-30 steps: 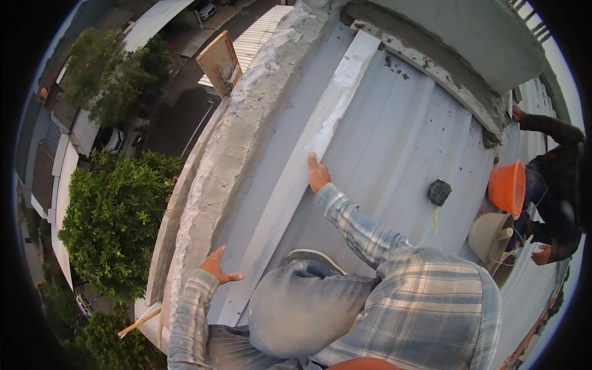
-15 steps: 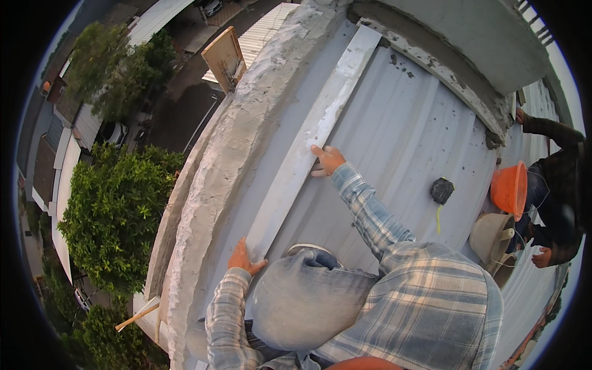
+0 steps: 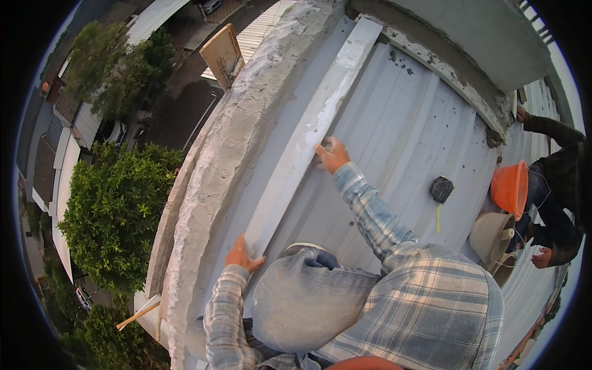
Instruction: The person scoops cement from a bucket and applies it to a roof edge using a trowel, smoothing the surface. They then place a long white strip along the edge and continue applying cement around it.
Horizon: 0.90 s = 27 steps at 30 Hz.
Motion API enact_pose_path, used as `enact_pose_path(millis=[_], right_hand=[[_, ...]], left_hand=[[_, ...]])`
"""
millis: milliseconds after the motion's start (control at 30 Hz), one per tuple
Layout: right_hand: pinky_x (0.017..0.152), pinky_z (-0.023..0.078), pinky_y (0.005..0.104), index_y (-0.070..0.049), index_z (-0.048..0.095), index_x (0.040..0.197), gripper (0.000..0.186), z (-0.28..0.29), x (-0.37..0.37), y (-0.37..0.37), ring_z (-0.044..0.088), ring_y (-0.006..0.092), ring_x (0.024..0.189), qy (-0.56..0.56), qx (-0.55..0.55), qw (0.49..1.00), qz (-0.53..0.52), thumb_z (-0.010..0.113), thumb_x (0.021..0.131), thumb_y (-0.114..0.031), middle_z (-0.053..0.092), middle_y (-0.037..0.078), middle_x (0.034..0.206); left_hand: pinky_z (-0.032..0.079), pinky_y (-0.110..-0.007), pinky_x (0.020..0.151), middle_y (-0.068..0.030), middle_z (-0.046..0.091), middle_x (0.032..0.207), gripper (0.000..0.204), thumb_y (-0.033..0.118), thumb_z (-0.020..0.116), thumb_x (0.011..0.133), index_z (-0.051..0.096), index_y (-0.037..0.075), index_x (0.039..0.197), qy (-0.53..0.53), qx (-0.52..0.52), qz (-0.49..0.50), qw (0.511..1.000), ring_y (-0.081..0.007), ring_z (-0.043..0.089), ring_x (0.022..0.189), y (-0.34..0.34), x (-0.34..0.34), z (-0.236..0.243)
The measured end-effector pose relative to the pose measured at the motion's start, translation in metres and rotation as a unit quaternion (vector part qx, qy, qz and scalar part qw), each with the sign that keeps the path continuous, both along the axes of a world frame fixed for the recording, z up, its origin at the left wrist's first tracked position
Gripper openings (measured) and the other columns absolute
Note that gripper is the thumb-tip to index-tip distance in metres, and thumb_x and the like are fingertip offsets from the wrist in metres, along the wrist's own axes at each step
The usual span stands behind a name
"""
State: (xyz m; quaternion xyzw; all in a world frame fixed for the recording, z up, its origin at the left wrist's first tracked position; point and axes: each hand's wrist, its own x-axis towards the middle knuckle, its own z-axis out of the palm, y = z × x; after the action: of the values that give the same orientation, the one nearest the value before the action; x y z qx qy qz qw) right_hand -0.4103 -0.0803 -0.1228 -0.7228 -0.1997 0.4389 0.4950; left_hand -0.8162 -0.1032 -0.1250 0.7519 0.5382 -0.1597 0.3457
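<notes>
A long, flat, pale metal straightedge [image 3: 306, 132], spotted with whitish residue, slants from my knee up toward the far wall, over the grey ribbed metal roof [image 3: 394, 123]. Around its near end my left hand [image 3: 243, 254] is closed, thumb on one side. My right hand [image 3: 332, 155] grips its right edge about midway, the thumb side at the edge and some fingers curled out of sight beneath. Alongside the bar, to the left, runs a rough mortar-covered parapet [image 3: 213, 179].
A black tape measure [image 3: 441, 189] with its yellow tape out lies right of my arm. An orange bucket [image 3: 509, 189] and a grey bucket [image 3: 490, 234] stand beside another person [image 3: 555, 179]. Beyond the parapet, trees and a street lie far below. A mortar-edged wall [image 3: 444, 74] bounds the far end.
The straightedge has shifted slightly away from me, its far end higher in view. My right hand's fingers have drawn back from its top face to its edge. My left hand has moved slightly left.
</notes>
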Motion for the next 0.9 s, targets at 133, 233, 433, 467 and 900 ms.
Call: enact_pose_path(millis=[133,233,433,467,900], right_hand=[[0.075,0.062,0.0424,0.008,0.04,0.133,0.051,-0.007,0.0,0.001,0.07,0.0287,0.094,-0.025,-0.011,1.0,-0.002,0.063,0.094,-0.016,0.064,0.021,0.113],[0.075,0.062,0.0419,0.008,0.041,0.132,0.05,-0.007,-0.003,0.001,0.07,0.0285,0.094,-0.031,-0.011,0.999,0.003,0.063,0.094,-0.015,0.064,0.022,0.114],[0.076,0.062,0.043,0.009,0.041,0.132,0.05,-0.032,0.002,0.0,0.07,0.0292,0.094,-0.099,-0.002,0.995,0.007,0.063,0.093,-0.014,0.064,0.023,0.114],[0.076,0.062,0.0429,0.009,0.041,0.131,0.05,-0.034,0.001,0.001,0.07,0.0292,0.094,-0.108,-0.002,0.994,0.008,0.063,0.093,-0.015,0.064,0.023,0.115],[0.076,0.063,0.0421,0.008,0.042,0.13,0.049,-0.03,-0.005,-0.003,0.07,0.0284,0.093,-0.053,-0.002,0.999,-0.008,0.063,0.093,-0.017,0.063,0.024,0.115]], left_hand=[[0.046,-0.041,0.104,-0.0206,0.053,0.137,0.103,0.04,0.087,0.063,0.033,0.009,0.145,-0.001,0.006,-0.006,1.0,-0.0363,0.056,0.122,0.001,0.001,-0.004],[0.046,-0.041,0.104,-0.0204,0.053,0.137,0.103,0.04,0.087,0.063,0.033,0.009,0.145,-0.009,-0.01,0.001,1.0,-0.0365,0.056,0.122,0.001,-0.001,-0.006],[0.045,-0.041,0.105,-0.0199,0.053,0.137,0.103,0.04,0.087,0.063,0.033,0.009,0.145,-0.009,-0.011,0.002,1.0,-0.0361,0.055,0.123,0.001,0.0,-0.007],[0.045,-0.041,0.106,-0.0199,0.052,0.138,0.103,0.04,0.087,0.063,0.033,0.009,0.145,-0.007,-0.014,0.005,1.0,-0.0359,0.055,0.123,0.0,0.002,-0.002],[0.044,-0.04,0.107,-0.0209,0.052,0.138,0.106,0.04,0.088,0.062,0.031,0.007,0.146,0.007,-0.013,0.006,1.0,-0.0362,0.054,0.125,0.0,0.002,0.001]])
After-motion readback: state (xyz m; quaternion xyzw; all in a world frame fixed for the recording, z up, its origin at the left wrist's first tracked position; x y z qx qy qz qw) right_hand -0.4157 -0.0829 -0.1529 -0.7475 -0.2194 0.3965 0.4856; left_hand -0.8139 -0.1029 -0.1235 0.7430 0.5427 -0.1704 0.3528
